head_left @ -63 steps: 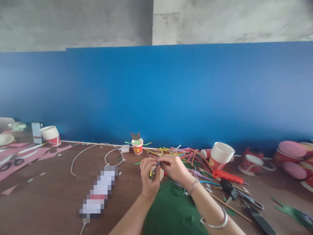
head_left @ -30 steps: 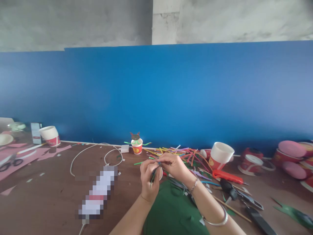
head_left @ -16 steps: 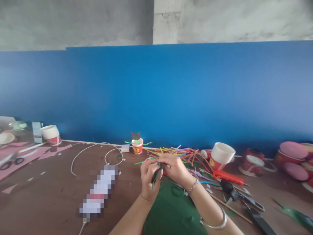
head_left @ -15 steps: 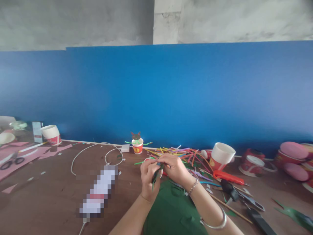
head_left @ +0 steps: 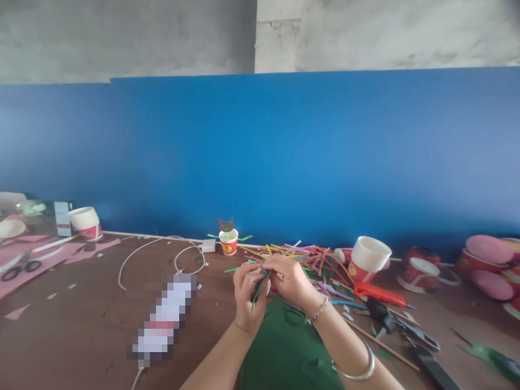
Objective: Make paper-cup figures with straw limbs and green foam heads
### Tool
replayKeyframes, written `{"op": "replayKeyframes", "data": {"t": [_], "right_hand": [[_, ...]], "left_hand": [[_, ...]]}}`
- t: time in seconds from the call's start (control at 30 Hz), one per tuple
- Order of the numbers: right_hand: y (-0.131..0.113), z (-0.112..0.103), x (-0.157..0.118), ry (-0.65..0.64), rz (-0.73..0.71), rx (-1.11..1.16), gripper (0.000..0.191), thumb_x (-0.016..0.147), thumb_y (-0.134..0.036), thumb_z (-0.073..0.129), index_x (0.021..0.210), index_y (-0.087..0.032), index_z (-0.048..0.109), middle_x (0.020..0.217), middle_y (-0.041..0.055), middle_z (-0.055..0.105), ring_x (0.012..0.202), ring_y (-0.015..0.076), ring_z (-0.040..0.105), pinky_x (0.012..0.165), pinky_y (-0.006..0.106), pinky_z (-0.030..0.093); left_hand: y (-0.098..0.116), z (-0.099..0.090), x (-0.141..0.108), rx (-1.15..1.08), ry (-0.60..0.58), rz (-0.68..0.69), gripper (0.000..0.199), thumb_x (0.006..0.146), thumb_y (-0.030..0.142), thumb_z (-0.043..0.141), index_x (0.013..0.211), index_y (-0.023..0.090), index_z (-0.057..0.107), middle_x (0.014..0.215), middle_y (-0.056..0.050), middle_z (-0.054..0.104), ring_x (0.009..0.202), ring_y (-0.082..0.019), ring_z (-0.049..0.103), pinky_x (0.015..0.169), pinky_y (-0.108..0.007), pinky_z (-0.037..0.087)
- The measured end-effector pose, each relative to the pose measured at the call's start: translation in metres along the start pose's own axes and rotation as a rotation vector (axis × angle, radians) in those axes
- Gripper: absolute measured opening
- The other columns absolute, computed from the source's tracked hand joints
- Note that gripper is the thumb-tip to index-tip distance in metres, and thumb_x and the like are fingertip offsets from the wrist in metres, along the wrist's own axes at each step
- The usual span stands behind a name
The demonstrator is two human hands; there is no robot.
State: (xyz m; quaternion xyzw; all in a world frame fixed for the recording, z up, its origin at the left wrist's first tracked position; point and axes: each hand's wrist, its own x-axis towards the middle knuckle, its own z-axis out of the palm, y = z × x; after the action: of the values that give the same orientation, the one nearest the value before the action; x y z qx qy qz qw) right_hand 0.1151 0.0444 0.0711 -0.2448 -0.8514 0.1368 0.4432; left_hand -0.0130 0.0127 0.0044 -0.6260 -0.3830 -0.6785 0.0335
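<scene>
My left hand (head_left: 248,295) is closed around a small dark green piece (head_left: 258,291), which looks like paper; a thin green tip hangs down from it. Fingers of my right hand (head_left: 290,279) pinch at the piece's upper end, where a bit of blue shows. The fingers hide most of the piece. Just behind my hands, a paper cup (head_left: 268,287) shows only part of its white rim. Below them lies a large dark green sheet (head_left: 288,346). A red paper cup with a cat-like figure (head_left: 228,242) stands farther back, green arms sticking out sideways.
Colourful pipe cleaners (head_left: 309,254) lie heaped behind my right hand. To the right are stacked paper cups (head_left: 369,260), an orange-red glue gun (head_left: 379,294), a wooden stick (head_left: 382,346) and keys (head_left: 418,333). A blurred-out phone (head_left: 164,319) with a cable and scissors (head_left: 20,268) lie left.
The dark green piece has turned slightly between my fingers. Both hands stay in nearly the same place.
</scene>
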Motion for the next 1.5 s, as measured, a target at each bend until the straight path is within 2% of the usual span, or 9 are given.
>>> {"op": "replayKeyframes", "data": {"t": [0.2, 0.4, 0.73, 0.87, 1.0, 1.1, 1.27, 1.4, 1.5], "right_hand": [[-0.001, 0.002, -0.001, -0.023, -0.008, -0.035, 0.034, 0.076, 0.0, 0.042, 0.09, -0.019, 0.067, 0.083, 0.0066, 0.066, 0.079, 0.0168, 0.06, 0.071, 0.029, 0.05], [-0.001, 0.003, -0.001, 0.015, 0.022, 0.001, 0.025, 0.083, -0.007, 0.047, 0.089, -0.02, 0.067, 0.082, 0.0067, 0.067, 0.079, 0.0168, 0.062, 0.072, 0.029, 0.051], [-0.012, -0.009, 0.005, -0.124, 0.156, 0.112, 0.029, 0.078, -0.008, 0.055, 0.1, -0.023, 0.067, 0.089, 0.0048, 0.066, 0.082, 0.016, 0.06, 0.069, 0.026, 0.049], [-0.01, -0.007, 0.005, -0.073, 0.281, 0.154, 0.01, 0.081, -0.019, 0.057, 0.085, -0.019, 0.067, 0.082, 0.0035, 0.066, 0.076, 0.0153, 0.06, 0.066, 0.025, 0.047], [-0.008, -0.005, 0.004, 0.01, 0.345, 0.147, 0.013, 0.082, -0.024, 0.056, 0.072, -0.017, 0.061, 0.068, 0.0009, 0.061, 0.065, 0.0134, 0.055, 0.06, 0.024, 0.043], [-0.008, -0.005, 0.004, 0.001, 0.346, 0.137, 0.016, 0.081, -0.023, 0.056, 0.066, -0.017, 0.058, 0.062, -0.0009, 0.057, 0.059, 0.0117, 0.05, 0.056, 0.022, 0.04], [-0.004, -0.004, 0.003, 0.02, 0.365, 0.136, 0.017, 0.081, -0.026, 0.056, 0.068, -0.017, 0.062, 0.062, 0.0002, 0.061, 0.06, 0.0129, 0.054, 0.056, 0.023, 0.042], [-0.001, -0.005, 0.006, 0.03, 0.31, 0.121, 0.019, 0.085, -0.026, 0.052, 0.087, -0.019, 0.07, 0.083, 0.006, 0.069, 0.078, 0.0186, 0.063, 0.071, 0.029, 0.049], [-0.002, -0.005, 0.006, 0.027, 0.257, 0.053, 0.025, 0.088, -0.025, 0.046, 0.103, -0.021, 0.067, 0.106, 0.009, 0.067, 0.101, 0.0217, 0.059, 0.089, 0.037, 0.045]], "left_hand": [[0.002, 0.0, 0.001, 0.016, -0.015, -0.026, 0.007, 0.083, 0.015, 0.054, 0.086, 0.021, 0.057, 0.098, -0.007, 0.054, 0.097, -0.02, 0.053, 0.083, -0.036, 0.047], [0.004, 0.003, 0.004, -0.022, 0.051, -0.077, 0.008, 0.083, 0.014, 0.055, 0.088, 0.02, 0.058, 0.096, -0.006, 0.054, 0.093, -0.018, 0.055, 0.081, -0.033, 0.049], [0.006, 0.002, 0.012, -0.107, 0.091, -0.204, 0.003, 0.082, 0.016, 0.057, 0.083, 0.019, 0.058, 0.095, -0.006, 0.052, 0.09, -0.018, 0.056, 0.08, -0.033, 0.049], [0.007, 0.002, 0.013, -0.177, 0.041, -0.226, 0.006, 0.082, 0.017, 0.057, 0.087, 0.019, 0.059, 0.101, -0.007, 0.051, 0.097, -0.02, 0.056, 0.085, -0.035, 0.048], [0.01, 0.003, 0.012, -0.303, 0.057, -0.372, 0.011, 0.083, 0.02, 0.056, 0.094, 0.02, 0.055, 0.105, -0.008, 0.052, 0.102, -0.021, 0.055, 0.088, -0.036, 0.047], [0.009, 0.005, 0.011, -0.453, 0.097, -0.515, 0.022, 0.083, 0.024, 0.058, 0.103, 0.02, 0.051, 0.104, -0.007, 0.054, 0.099, -0.019, 0.057, 0.085, -0.033, 0.048], [0.006, 0.007, 0.012, -0.582, 0.177, -0.565, 0.024, 0.079, 0.03, 0.061, 0.099, 0.017, 0.056, 0.102, -0.008, 0.058, 0.096, -0.021, 0.061, 0.082, -0.032, 0.049], [0.008, 0.006, 0.017, -0.533, 0.17, -0.635, 0.024, 0.078, 0.03, 0.063, 0.097, 0.017, 0.059, 0.097, -0.007, 0.064, 0.092, -0.021, 0.062, 0.082, -0.031, 0.048], [0.006, 0.006, 0.019, -0.47, 0.161, -0.675, 0.023, 0.077, 0.032, 0.064, 0.094, 0.017, 0.061, 0.092, -0.006, 0.067, 0.09, -0.02, 0.063, 0.08, -0.03, 0.048]]}}
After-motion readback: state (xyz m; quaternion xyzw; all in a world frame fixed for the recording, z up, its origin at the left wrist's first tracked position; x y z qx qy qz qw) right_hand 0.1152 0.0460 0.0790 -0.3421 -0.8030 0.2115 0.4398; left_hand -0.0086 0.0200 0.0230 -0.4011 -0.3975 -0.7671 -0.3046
